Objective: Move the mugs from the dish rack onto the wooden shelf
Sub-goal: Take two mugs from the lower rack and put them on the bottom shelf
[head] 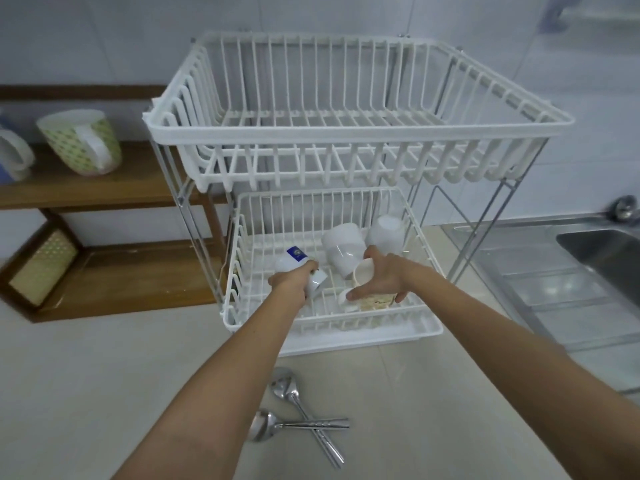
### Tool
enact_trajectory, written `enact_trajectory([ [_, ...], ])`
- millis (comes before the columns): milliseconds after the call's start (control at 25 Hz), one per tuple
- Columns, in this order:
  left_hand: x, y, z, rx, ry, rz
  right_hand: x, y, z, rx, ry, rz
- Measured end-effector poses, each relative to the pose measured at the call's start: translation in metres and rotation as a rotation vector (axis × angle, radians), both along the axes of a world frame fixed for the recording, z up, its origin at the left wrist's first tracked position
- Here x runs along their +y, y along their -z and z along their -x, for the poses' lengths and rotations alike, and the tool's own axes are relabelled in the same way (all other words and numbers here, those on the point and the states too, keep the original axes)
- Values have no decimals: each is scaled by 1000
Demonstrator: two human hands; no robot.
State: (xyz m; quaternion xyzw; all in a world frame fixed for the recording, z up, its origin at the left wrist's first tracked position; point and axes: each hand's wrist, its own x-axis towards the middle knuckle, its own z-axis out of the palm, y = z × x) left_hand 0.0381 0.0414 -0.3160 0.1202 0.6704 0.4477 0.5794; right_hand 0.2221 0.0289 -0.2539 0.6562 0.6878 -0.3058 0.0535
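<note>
Two-tier white plastic-coated wire dish rack (pixel 346 133) on a pale tiled counter (pixel 104 375), upper basket bare of crockery, lower basket holding four mugs. Left hand (pixel 289 282) inside the lower basket at its left side, fingers wrapped around a white ceramic mug with a blue emblem (pixel 294 259), lying tipped on its side. Right hand (pixel 379 277) near the front of the same basket, spread over and gripping a cream ceramic mug with a faint printed pattern (pixel 369 294), mouth turned toward the left, handle low at the front. Just behind the hands, a plain white mug (pixel 343 249) upside down and leaning; beside it, toward the back right corner, another plain white mug (pixel 386 230) upside down.

To the left of the rack, a dark-brown wooden shelf (pixel 86 188) with two levels. On its upper level, a green-and-white patterned mug with a white handle (pixel 81 145), tilted, and at the picture's left edge a pale blue and white mug (pixel 12 159), only partly in view. On the lower level, a small wooden-framed woven panel (pixel 41 263) leaning at an angle.

On the counter in front of the rack, two stainless steel spoons (pixel 301 419) crossed over each other. At the right, a stainless steel sink (pixel 602 251) with its ribbed draining board.
</note>
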Motion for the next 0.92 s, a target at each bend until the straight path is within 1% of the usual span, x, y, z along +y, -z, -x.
enact_trajectory([
  [80, -4, 0, 4, 40, 79, -30, -1, 0, 0, 17, 20, -53],
  [160, -12, 1, 9, 122, 148, -100, -4, -2, -2, 8, 22, -101],
  [240, -21, -1, 17, 236, 225, -231, -7, -9, -1, -1, 21, -143],
  [400, -45, -26, 44, 442, 402, -558, -14, -42, 9, 72, 33, -155],
  [480, -62, -40, 60, 488, 496, -674, -21, -59, 17, 77, 32, -159],
  [520, -71, -46, 70, 483, 545, -716, -27, -66, 23, 75, 33, -164],
  [640, -102, -57, 108, 423, 764, -744, -49, -82, 44, 39, 14, -154],
  [760, -128, -53, 163, 420, 981, -724, -75, -91, 73, -1, -22, -125],
  [840, -140, -45, 209, 425, 1047, -696, -94, -93, 98, -14, -46, -115],
  [920, -147, -36, 255, 433, 1060, -653, -111, -93, 125, -8, -81, -92],
])
